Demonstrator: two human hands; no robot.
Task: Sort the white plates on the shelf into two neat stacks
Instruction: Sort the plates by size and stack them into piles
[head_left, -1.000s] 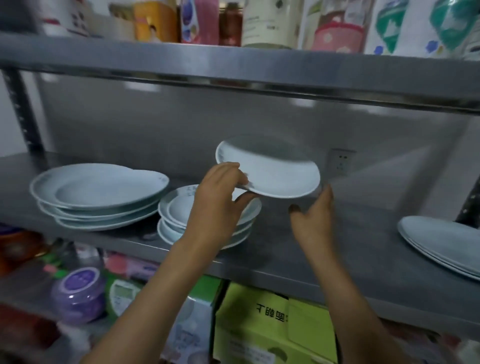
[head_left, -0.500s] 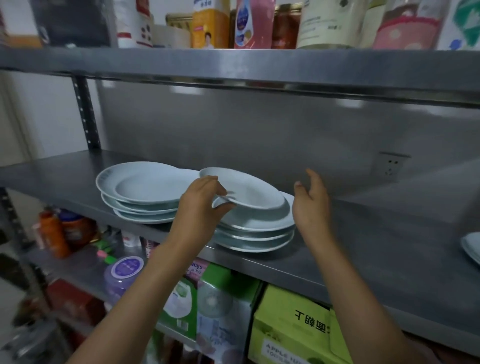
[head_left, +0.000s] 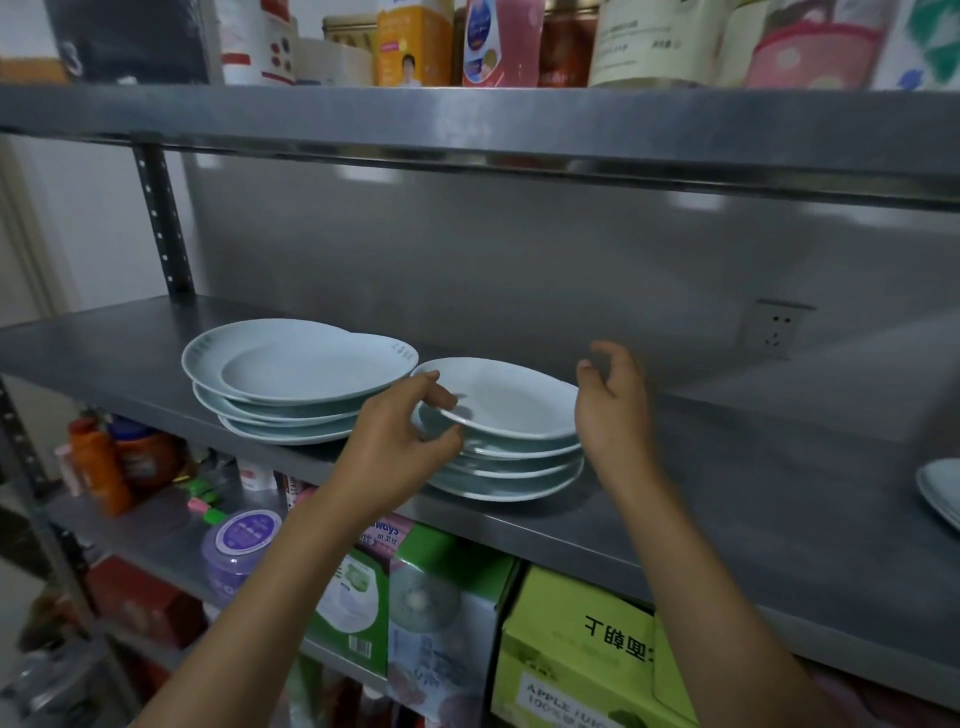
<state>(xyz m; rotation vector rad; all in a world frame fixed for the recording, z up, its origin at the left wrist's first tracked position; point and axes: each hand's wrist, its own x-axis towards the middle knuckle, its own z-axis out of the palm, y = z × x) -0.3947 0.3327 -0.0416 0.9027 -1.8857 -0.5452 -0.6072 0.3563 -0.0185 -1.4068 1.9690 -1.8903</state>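
Observation:
Two stacks of white plates stand side by side on the steel shelf (head_left: 727, 530). The left stack (head_left: 291, 400) holds larger plates, its top one shifted to the right. The right stack (head_left: 514, 467) holds smaller plates. On top of it lies a white plate (head_left: 509, 402), slightly tilted. My left hand (head_left: 395, 441) pinches that plate's left rim between thumb and fingers. My right hand (head_left: 613, 415) hovers at the stack's right side with loosely curled fingers, holding nothing. More white plates (head_left: 943, 491) show at the far right edge.
The upper shelf (head_left: 467, 114) carries bottles, tins and packages close overhead. A wall socket (head_left: 774, 330) sits on the back panel. Below are green cartons (head_left: 576, 649), a purple jar (head_left: 239, 545) and orange bottles (head_left: 104, 467). A shelf post (head_left: 163, 223) stands at the left.
My left hand has brought the plate down from the air onto the right stack. My right hand has stayed beside it. The view has shifted, so the stacks now sit nearer the centre.

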